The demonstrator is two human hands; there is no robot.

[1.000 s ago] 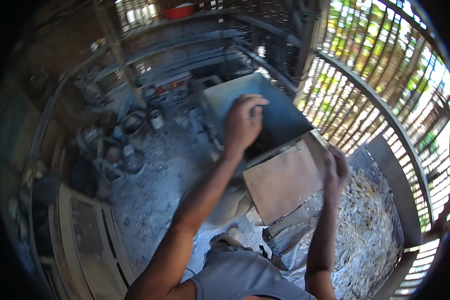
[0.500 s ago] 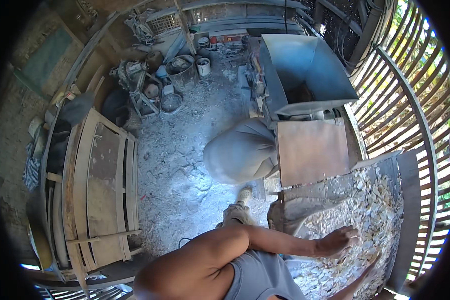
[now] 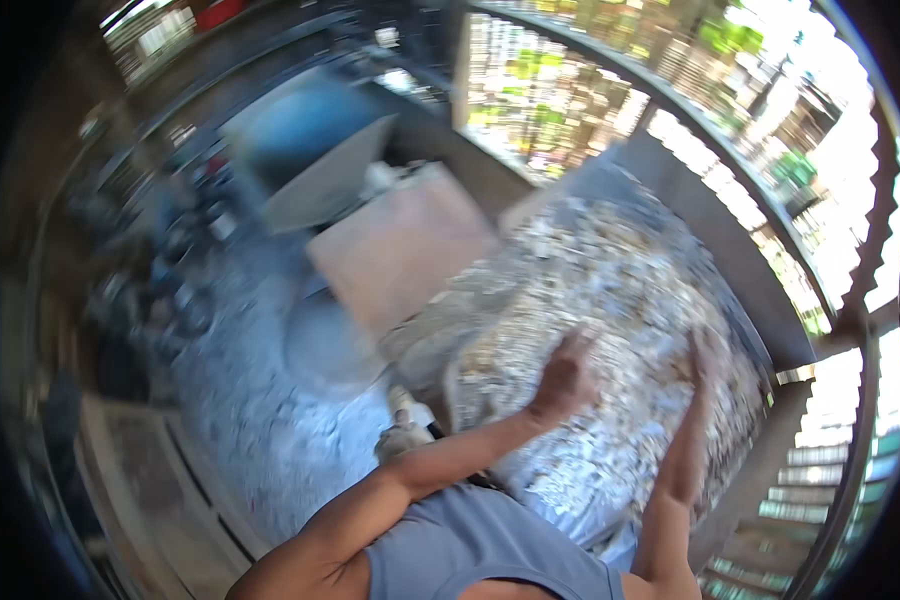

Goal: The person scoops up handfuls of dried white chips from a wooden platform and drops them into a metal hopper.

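A broad heap of pale, flat flakes or chips lies in front of me; the blur hides their exact kind. Over its near part hangs my left hand, smeared by motion, so its fingers and anything in them cannot be made out. Farther right, at the heap's right side, my right hand reaches forward with fingers seemingly stretched out, also blurred. Nothing shows in that hand. Whether either hand touches the flakes is unclear.
Beyond the heap's left side sits a flat brownish board, next to a blue-grey metal hopper. A rounded grey sack-like shape stands below the board. Slatted walls and a wooden rail border the right. Dusty floor spreads left.
My view has swung right, bringing the heap to the middle. Both hands now show over it; before, the left was curled above the flakes and the right hand was mostly out of sight.
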